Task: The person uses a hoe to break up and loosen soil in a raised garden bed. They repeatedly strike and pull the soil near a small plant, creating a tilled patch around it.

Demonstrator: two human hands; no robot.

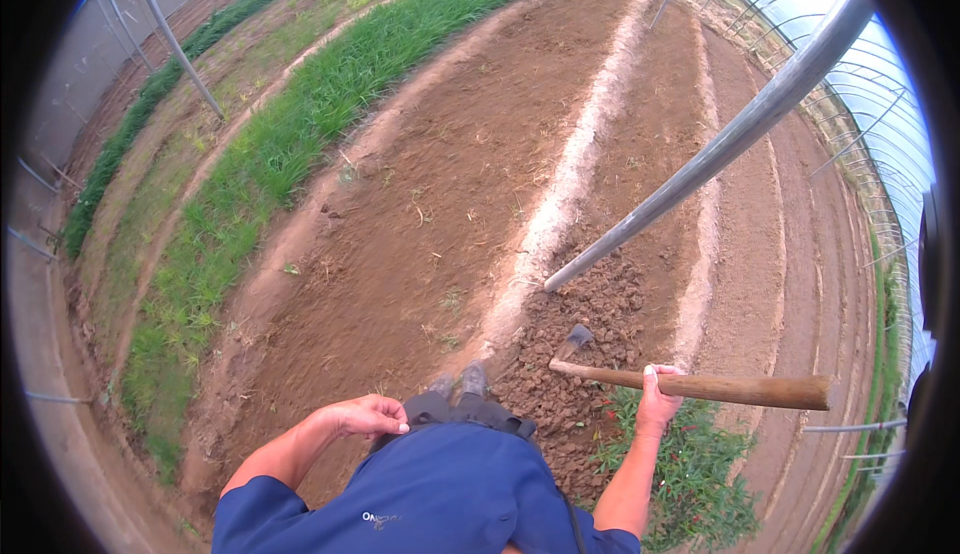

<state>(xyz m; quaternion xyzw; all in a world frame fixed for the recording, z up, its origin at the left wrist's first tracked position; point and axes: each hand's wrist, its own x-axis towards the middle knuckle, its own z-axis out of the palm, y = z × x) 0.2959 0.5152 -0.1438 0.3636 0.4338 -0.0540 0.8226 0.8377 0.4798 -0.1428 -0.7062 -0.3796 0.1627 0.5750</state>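
Note:
My right hand [659, 396] is closed around the wooden handle [742, 389] of a hoe, which lies roughly level across the picture. The hoe's metal blade [577, 338] is at the handle's left end, over freshly broken clods of soil [585, 404]. On the other side, my left hand [375, 414] is beside the dark trousers [431, 408] at my waist, its fingers curled with thumb and fingertips close together. Whether it pinches cloth there cannot be told. My shoes [474, 378] show below, on the soil near a pale ridge.
A slanting metal pole [697, 168] stands in the soil ahead, right of the pale earth ridge [559, 209]. Leafy plants with red fruits [697, 471] grow by my right forearm. Tall green grassy plants [322, 96] run along the left. Greenhouse hoops [862, 66] arch at right.

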